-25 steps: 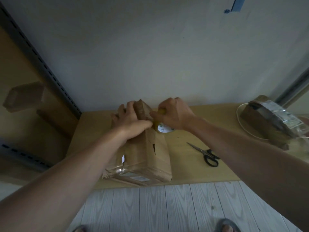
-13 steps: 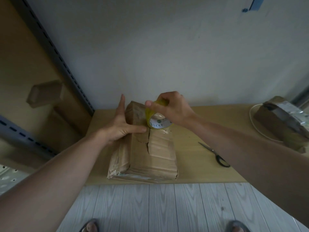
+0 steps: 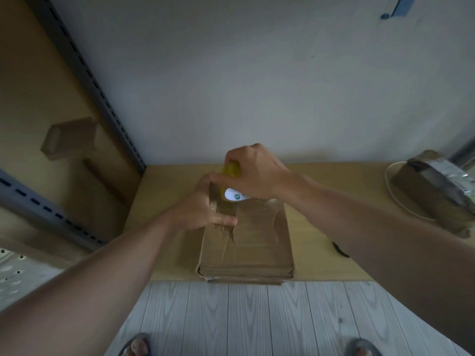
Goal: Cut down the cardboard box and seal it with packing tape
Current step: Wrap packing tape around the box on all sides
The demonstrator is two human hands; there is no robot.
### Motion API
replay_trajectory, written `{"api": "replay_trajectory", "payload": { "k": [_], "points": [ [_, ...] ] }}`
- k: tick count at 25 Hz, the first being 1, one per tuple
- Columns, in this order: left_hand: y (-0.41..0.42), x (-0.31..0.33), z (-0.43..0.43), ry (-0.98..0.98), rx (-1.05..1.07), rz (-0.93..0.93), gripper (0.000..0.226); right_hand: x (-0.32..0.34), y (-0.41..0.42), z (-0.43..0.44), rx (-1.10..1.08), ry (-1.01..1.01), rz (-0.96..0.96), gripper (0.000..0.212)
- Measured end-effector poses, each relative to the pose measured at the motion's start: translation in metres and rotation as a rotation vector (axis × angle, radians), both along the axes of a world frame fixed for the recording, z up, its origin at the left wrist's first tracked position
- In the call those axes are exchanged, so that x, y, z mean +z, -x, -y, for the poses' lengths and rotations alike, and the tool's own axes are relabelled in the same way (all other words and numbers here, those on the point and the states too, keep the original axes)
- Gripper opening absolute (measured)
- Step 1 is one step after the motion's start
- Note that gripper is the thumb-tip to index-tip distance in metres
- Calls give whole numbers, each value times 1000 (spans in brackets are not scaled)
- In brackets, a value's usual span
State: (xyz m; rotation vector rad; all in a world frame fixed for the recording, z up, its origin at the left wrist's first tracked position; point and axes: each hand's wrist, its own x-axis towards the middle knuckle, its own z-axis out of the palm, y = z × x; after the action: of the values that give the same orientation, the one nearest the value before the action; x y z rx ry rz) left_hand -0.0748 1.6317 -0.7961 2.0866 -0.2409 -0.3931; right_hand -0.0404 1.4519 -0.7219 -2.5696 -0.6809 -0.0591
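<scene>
Sandalled feet (image 3: 136, 345) stand on the pale plank floor (image 3: 231, 317), right up against a low wooden table (image 3: 321, 265). On it lies the cardboard box (image 3: 257, 242), cut down and squashed fairly flat. Its long axis runs from near to far, and its near end juts slightly over the table's edge. The top is creased, and a ragged split runs along its length left of centre.

Further in, the left hand (image 3: 200, 209) bears on the far-left part of the box. Its thumb lies flat, pressing down a glossy strip of tape (image 3: 226, 210); its other fingers are mostly hidden. Just beyond it, the right hand (image 3: 257, 173) is clasped round the yellowish tape roll (image 3: 234, 195), held on edge above the box's far end.

So the roll sits far of the anchoring thumb, while the open split lies near of it. I'd guess the strip has to follow that long axis.

Right of the box, a dark scissor handle (image 3: 339, 249) peeks past the forearm. At the far right sit a wrapped parcel (image 3: 431, 191) and a white cable (image 3: 393, 196).
</scene>
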Motion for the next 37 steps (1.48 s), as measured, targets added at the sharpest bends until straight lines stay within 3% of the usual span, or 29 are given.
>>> {"api": "replay_trajectory", "payload": {
  "k": [2,4,6,9,15,18,37],
  "points": [
    [4,-10,2,-80,10,33,120,-1,-4,-1,-20,-52,-111,44],
    [-1,-15,-3,-333,-11,132,132,-2,-10,8,-46,-195,-228,51],
    [-1,-12,-5,-448,-88,183,124,-6,-12,17,-63,-371,-350,53],
    [-2,-5,-1,-442,-123,207,113,-8,-10,21,-100,-521,-437,52],
    [-3,-4,-6,-549,-133,139,129,18,-14,39,-67,-138,-161,53],
    [-3,-2,-5,-598,-145,88,129,19,-10,81,-106,45,-202,52],
    [-9,-1,-1,-666,-241,55,131,-48,8,140,-57,175,-303,62]
  ]
}}
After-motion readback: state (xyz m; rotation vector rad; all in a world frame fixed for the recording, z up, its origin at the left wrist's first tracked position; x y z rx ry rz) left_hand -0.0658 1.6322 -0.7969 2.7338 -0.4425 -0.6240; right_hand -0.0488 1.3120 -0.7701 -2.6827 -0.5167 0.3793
